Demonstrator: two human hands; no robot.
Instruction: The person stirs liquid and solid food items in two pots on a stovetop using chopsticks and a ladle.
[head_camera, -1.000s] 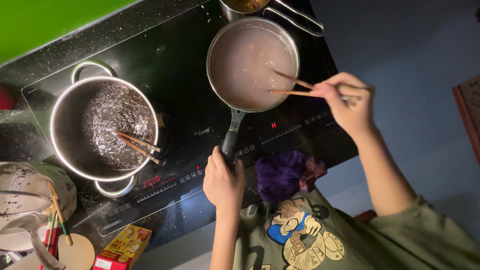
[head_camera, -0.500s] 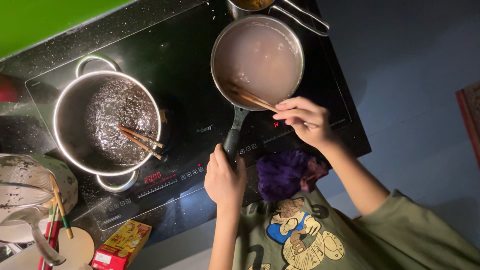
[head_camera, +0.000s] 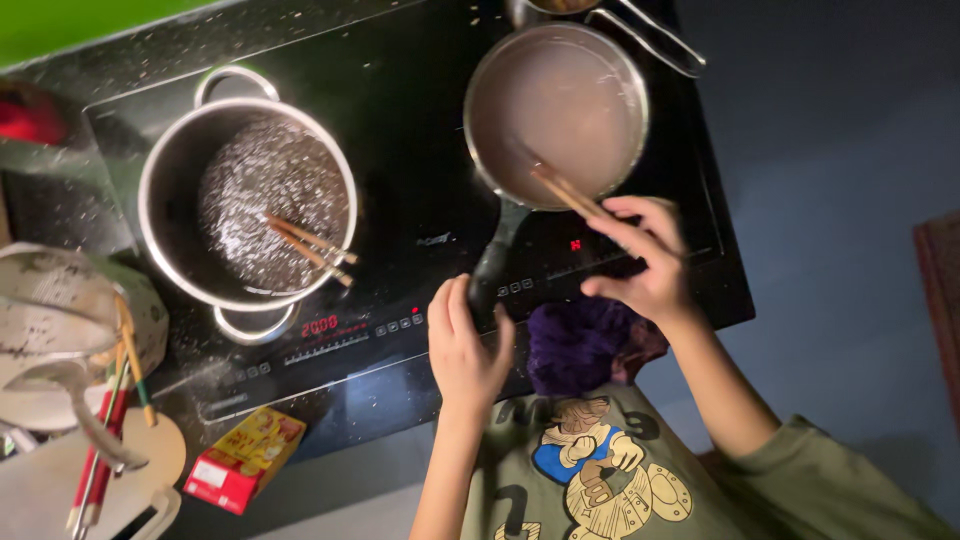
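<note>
Black glass of an induction cooktop (head_camera: 400, 215) fills most of the view, set on a dark speckled counter with a green wall strip at the top left. On its right zone a frying pan (head_camera: 556, 110) of pale pinkish-grey liquid is seen. Its dark handle (head_camera: 493, 268) is gripped by the left hand (head_camera: 465, 345), the fingers curled together around it. A pair of wooden chopsticks (head_camera: 562, 190) is pinched between the fingertips of the right hand (head_camera: 645, 262), just beside the pan's near rim, with the tips dipped into the liquid. On the left zone a steel pot (head_camera: 248, 200) of bubbling water is seen, with 2 more chopsticks (head_camera: 308, 245) resting inside. A purple cloth (head_camera: 580, 340) lies at the cooktop's front edge, and a yellow and red box (head_camera: 245, 458) lies on the counter.
</note>
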